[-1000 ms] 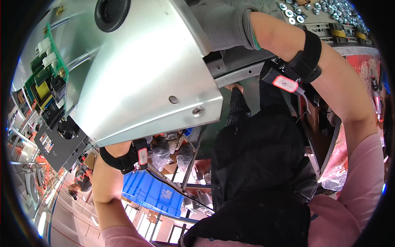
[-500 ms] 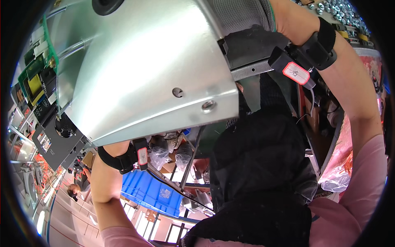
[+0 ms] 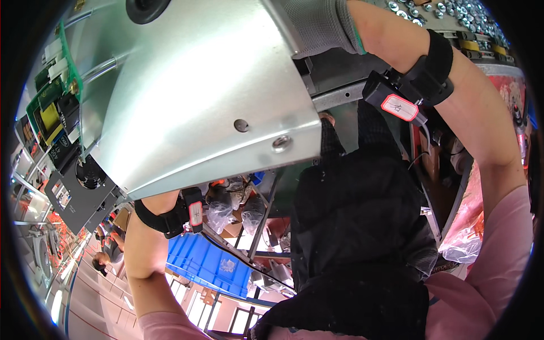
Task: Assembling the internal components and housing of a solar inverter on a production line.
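Note:
A large bent sheet-metal panel (image 3: 198, 102) spans the upper left and middle. It has two holes near its lower right corner and a black rubber grommet (image 3: 146, 8) at its top. My right hand (image 3: 323, 27), in a grey knit glove, reaches to the panel's upper right edge; its fingers are hidden there. My left wrist (image 3: 161, 204) comes up to the panel's lower edge, and the hand itself is out of sight behind the metal. A green circuit board (image 3: 69, 85) with electronic parts stands along the panel's left side.
Loose shiny metal fasteners (image 3: 467, 20) lie at the far right. A metal rail (image 3: 343, 97) runs below my right glove. Lower left are a blue plastic bin (image 3: 207, 266) and clear plastic bags (image 3: 218, 218). Another person (image 3: 107, 252) is at the far left.
My right hand and forearm have shifted a little to the left. The panel's right end has moved slightly left and up with them. My left arm has stayed in place.

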A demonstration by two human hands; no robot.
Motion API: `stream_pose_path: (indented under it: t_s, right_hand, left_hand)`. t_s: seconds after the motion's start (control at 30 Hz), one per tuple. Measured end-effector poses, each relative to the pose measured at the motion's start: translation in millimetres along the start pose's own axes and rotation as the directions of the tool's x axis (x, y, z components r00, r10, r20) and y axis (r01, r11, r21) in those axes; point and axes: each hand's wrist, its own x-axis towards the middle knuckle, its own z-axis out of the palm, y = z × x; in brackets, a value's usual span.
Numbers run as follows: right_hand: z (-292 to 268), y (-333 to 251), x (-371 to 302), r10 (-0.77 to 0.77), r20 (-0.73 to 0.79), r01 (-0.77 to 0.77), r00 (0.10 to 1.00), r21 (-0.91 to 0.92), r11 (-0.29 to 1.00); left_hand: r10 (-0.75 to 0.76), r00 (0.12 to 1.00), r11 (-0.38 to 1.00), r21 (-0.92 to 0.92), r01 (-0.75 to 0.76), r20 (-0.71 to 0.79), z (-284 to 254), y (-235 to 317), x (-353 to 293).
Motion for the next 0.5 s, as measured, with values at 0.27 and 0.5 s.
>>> stream_pose_path:
  t_s: [0.27,0.5]
  right_hand:
    - [9.0,11.2,8.5,0.005,0.05,-0.011,0.999,0.126,0.992]
    - [-5.6,25.1,0.9,-0.243,0.088,0.191,0.966,0.392,0.9]
  left_hand:
    - [0.017,0.999,0.989,-0.145,-0.023,-0.041,5.4,-0.8,4.2]
    - [-0.061,0.997,0.995,-0.076,0.058,-0.043,10.6,2.0,0.3]
